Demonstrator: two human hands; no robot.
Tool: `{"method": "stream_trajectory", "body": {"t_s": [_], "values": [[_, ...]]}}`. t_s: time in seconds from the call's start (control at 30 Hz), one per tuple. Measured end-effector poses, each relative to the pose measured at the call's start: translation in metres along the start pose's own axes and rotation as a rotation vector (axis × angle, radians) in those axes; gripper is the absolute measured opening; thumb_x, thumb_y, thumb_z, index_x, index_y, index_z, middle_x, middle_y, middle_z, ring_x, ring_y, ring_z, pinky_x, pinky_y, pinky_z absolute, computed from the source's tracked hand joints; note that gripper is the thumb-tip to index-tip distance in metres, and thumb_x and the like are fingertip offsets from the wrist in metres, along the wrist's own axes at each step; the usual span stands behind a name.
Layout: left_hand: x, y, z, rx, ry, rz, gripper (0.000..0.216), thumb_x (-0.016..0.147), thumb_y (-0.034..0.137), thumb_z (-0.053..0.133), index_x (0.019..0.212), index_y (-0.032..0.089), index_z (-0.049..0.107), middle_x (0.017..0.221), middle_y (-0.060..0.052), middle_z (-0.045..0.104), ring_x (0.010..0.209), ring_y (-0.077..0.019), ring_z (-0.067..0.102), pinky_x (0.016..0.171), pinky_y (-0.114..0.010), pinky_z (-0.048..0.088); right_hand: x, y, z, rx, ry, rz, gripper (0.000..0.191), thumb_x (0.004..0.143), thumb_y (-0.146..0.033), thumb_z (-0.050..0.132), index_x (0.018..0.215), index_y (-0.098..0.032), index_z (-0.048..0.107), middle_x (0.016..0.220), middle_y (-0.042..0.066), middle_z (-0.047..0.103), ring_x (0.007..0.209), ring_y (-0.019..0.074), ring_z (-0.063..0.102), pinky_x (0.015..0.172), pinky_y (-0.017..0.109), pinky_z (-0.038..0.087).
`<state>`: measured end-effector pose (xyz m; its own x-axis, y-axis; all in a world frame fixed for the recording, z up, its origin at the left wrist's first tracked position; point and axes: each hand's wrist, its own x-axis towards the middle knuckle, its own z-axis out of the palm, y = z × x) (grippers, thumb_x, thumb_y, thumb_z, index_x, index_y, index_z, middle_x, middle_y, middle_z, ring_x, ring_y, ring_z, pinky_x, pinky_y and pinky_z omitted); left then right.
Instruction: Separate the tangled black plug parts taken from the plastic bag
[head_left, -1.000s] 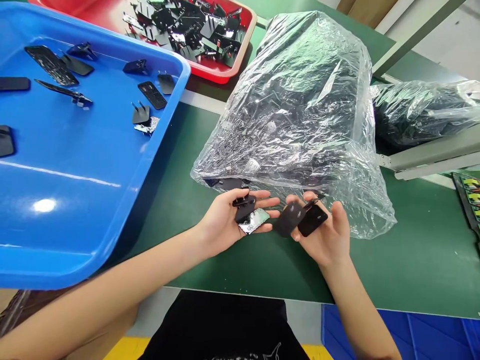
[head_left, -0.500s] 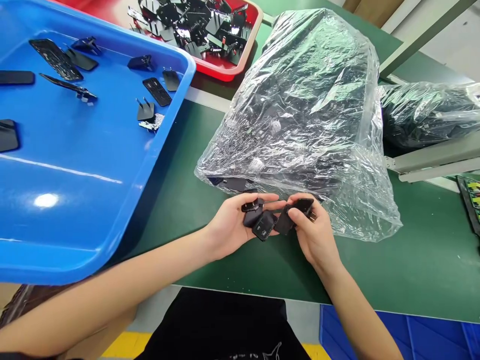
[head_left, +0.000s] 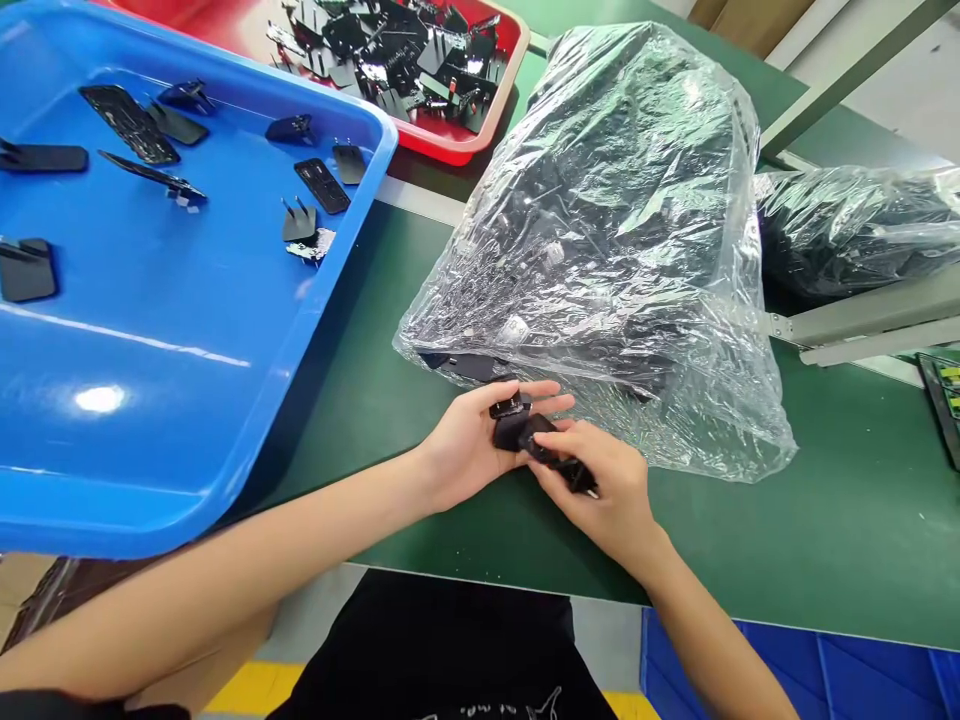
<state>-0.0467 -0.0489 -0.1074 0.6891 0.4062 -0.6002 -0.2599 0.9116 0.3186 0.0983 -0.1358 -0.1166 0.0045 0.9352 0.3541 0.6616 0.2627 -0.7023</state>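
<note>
Factory workshop, by the look: green bench (head_left: pixel 787 540), blue tray (head_left: pixel 165 400), red tray (head_left: pixel 454 150) of black parts (head_left: pixel 382 50) (loads), plastic bag (head_left: pixel 630 230), metal frame (head_left: pixel 843 80).

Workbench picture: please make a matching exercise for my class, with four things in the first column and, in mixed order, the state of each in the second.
Column 1
1. Left hand
2. Right hand
3. Blue tray
4. Red tray

Column 2
A. Holds loosely scattered parts
B. Holds a crowded dark heap
C. Pinching black pieces
D. Palm up, with small black pieces resting on it

Right pairs: 1-D, 2-C, 3-A, 4-B
</note>
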Motion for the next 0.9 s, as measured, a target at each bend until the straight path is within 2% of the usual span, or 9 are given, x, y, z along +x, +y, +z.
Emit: {"method": "stream_trajectory", "body": {"t_s": [0.07, 0.17, 0.23, 0.3, 0.5, 0.7, 0.8, 0.9], "values": [[0.001, -0.001, -0.001, 0.006, -0.021, -0.018, 0.032, 0.089, 0.028, 0.046, 0.108, 0.011, 0.066, 0.12, -0.014, 0.067, 0.105, -0.0271, 0.065, 0.094, -0.044, 0.048, 0.002, 0.004, -0.005, 0.25, 0.058, 0.294, 0.005, 0.08, -0.026, 0.067, 0.083, -0.022, 0.065, 0.067, -0.001, 0.062, 0.057, 0.0121, 0.056, 0.052, 0.023, 0.046], [0.001, 0.0, -0.001, -0.003, -0.07, -0.051, 0.034, 0.09, 0.029, 0.044, 0.109, 0.01, 0.065, 0.116, -0.016, 0.068, 0.099, -0.0266, 0.067, 0.094, -0.044, 0.049, 0.006, 0.013, -0.014, 0.705, 0.169, 0.746, 0.024, 0.075, -0.041, 0.071, 0.072, -0.02, 0.058, 0.056, -0.005, 0.05, 0.049, 0.0092, 0.047, 0.045, 0.021, 0.04], [0.0, 0.0, 0.0, 0.002, -0.081, -0.065, 0.036, 0.09, 0.029, 0.043, 0.11, 0.009, 0.065, 0.116, -0.017, 0.068, 0.097, -0.0273, 0.068, 0.094, -0.044, 0.049, 0.009, 0.019, -0.017, 0.926, 0.21, 0.932, 0.033, 0.07, -0.045, 0.074, 0.067, -0.02, 0.052, 0.054, -0.007, 0.045, 0.046, 0.0078, 0.043, 0.041, 0.019, 0.038], [-0.001, 0.001, 0.001, 0.007, -0.083, -0.068, 0.037, 0.09, 0.029, 0.043, 0.111, 0.008, 0.064, 0.117, -0.018, 0.067, 0.098, -0.0286, 0.068, 0.094, -0.044, 0.048, 0.011, 0.023, -0.017, 1.014, 0.246, 1.035, 0.037, 0.067, -0.044, 0.077, 0.065, -0.02, 0.049, 0.054, -0.007, 0.045, 0.046, 0.0075, 0.042, 0.04, 0.019, 0.037], [-0.002, 0.001, 0.001, 0.006, -0.116, -0.049, 0.037, 0.089, 0.028, 0.043, 0.112, 0.008, 0.064, 0.12, -0.018, 0.066, 0.104, -0.0299, 0.067, 0.099, -0.046, 0.044, 0.014, 0.022, -0.016, 1.153, 0.385, 1.205, 0.038, 0.057, -0.042, 0.082, 0.072, -0.02, 0.055, 0.065, -0.004, 0.058, 0.053, 0.0094, 0.053, 0.042, 0.019, 0.045], [0.0, -0.002, -0.003, 0.017, -0.141, -0.015, 0.038, 0.089, 0.031, 0.045, 0.115, 0.01, 0.063, 0.126, -0.016, 0.063, 0.117, -0.0308, 0.059, 0.102, -0.047, 0.041, 0.016, 0.021, -0.015, 1.36, 0.354, 1.1, 0.031, 0.065, -0.038, 0.079, 0.073, -0.018, 0.057, 0.07, -0.002, 0.062, 0.056, 0.0088, 0.056, 0.039, 0.016, 0.044], [0.001, -0.002, -0.003, 0.039, -0.114, 0.001, 0.038, 0.089, 0.032, 0.044, 0.115, 0.011, 0.063, 0.131, -0.014, 0.06, 0.111, -0.0303, 0.062, 0.097, -0.047, 0.045, 0.015, 0.02, -0.015, 1.442, 0.327, 1.065, 0.029, 0.067, -0.037, 0.079, 0.074, -0.019, 0.057, 0.073, -0.002, 0.062, 0.068, 0.0109, 0.061, 0.043, 0.015, 0.047], [0.001, -0.001, -0.004, 0.057, -0.086, 0.031, 0.038, 0.089, 0.031, 0.041, 0.112, 0.01, 0.063, 0.121, -0.015, 0.065, 0.091, -0.0248, 0.066, 0.085, -0.042, 0.05, 0.015, 0.017, -0.015, 1.448, 0.317, 1.086, 0.029, 0.067, -0.038, 0.079, 0.074, -0.02, 0.058, 0.075, -0.002, 0.062, 0.073, 0.0118, 0.063, 0.045, 0.014, 0.05]]}}
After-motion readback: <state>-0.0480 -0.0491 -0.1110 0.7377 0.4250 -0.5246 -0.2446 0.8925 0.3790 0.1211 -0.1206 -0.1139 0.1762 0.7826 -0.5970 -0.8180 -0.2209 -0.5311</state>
